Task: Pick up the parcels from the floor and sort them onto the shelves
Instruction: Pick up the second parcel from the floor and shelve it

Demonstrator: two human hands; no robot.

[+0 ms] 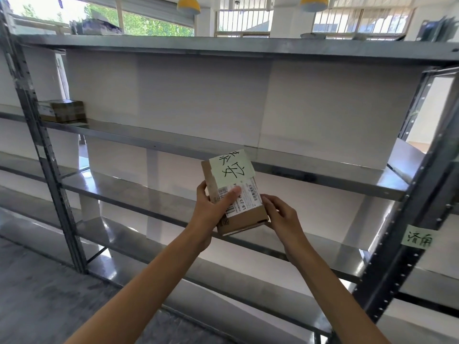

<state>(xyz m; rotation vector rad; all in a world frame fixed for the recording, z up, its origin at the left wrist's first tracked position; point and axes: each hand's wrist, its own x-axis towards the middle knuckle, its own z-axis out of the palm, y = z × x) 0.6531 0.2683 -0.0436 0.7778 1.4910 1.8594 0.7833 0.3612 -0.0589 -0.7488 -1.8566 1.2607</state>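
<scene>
A small brown cardboard parcel (242, 220) is held up in front of the metal shelving unit (154, 142). It bears a white shipping label and a pale green note with handwritten characters on top. My left hand (211, 209) grips its left side, thumb lying across the label. My right hand (280, 214) pinches its right edge with curled fingers. The parcel hangs in the air in front of the middle shelves, tilted.
Another brown parcel (63, 111) sits at the left end of the upper shelf. A green handwritten note (419, 237) is stuck on the right upright (402, 247). White boards back the shelves. Grey floor (37, 294) lies at lower left.
</scene>
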